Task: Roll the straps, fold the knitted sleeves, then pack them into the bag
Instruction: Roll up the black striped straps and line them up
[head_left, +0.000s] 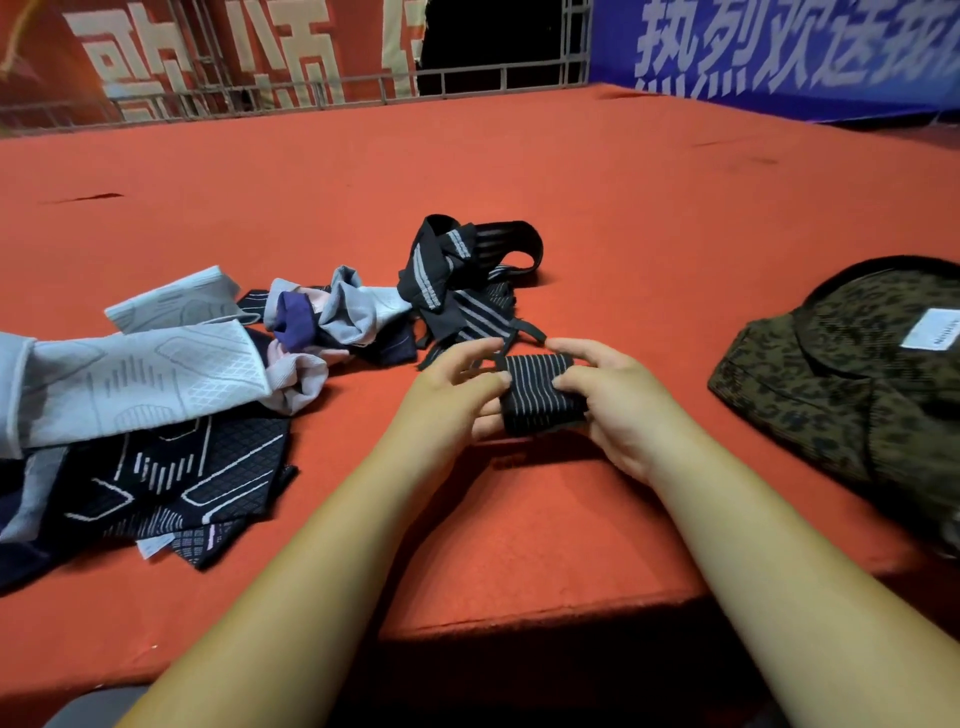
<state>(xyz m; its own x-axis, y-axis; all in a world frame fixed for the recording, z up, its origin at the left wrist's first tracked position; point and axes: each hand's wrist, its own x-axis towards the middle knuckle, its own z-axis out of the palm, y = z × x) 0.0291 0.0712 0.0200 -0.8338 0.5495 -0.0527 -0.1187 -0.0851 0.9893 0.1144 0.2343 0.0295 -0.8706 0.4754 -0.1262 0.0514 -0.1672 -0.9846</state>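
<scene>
1. One striped strap (540, 392) looks nearly rolled, with a thin tail running toward 12 o'clock. It sits mid-desk (571, 171), held between both hands.
2. The loose straps (457, 275) lie tangled at 12 o'clock, not yet rolled.
3. The knitted sleeves (156, 374) sprawl unfolded at 9 o'clock.
4. The bag (852, 379) lies at 3 o'clock. Its inside is hidden, so packing seems not yet begun.
5. The left hand (457, 384) and right hand (613, 395) each grip one end of the roll with curled fingers, forearms reaching in from 6 o'clock.
</scene>
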